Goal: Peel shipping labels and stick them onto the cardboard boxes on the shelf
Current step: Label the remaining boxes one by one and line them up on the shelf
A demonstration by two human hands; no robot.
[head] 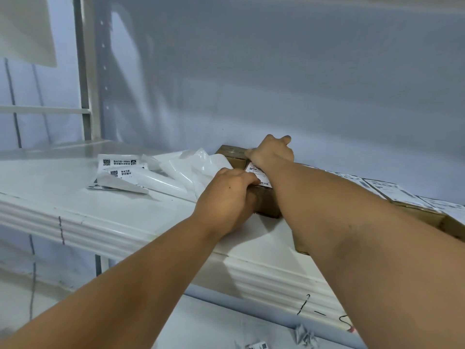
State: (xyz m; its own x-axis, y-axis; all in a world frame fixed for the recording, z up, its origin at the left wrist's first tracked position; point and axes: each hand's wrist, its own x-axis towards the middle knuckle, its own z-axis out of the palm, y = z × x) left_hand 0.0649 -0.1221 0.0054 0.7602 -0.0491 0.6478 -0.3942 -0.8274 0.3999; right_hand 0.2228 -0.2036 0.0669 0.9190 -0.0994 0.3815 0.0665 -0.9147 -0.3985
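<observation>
A brown cardboard box (266,202) lies on the white shelf (75,197), with a white shipping label (254,170) on its top. My left hand (226,197) grips the box's near left end, thumb down its front face and fingers curled over the label's edge. My right hand (273,152) reaches over the box's far end, fingers curled against the label's far edge and the top there. More boxes with labels (392,191) on them run to the right, partly hidden behind my right forearm.
Loose label sheets and peeled white backing papers (156,175) lie in a heap on the shelf left of the box. A white upright post (85,71) stands at the far left. Crumpled paper scraps (305,337) lie on the lower level.
</observation>
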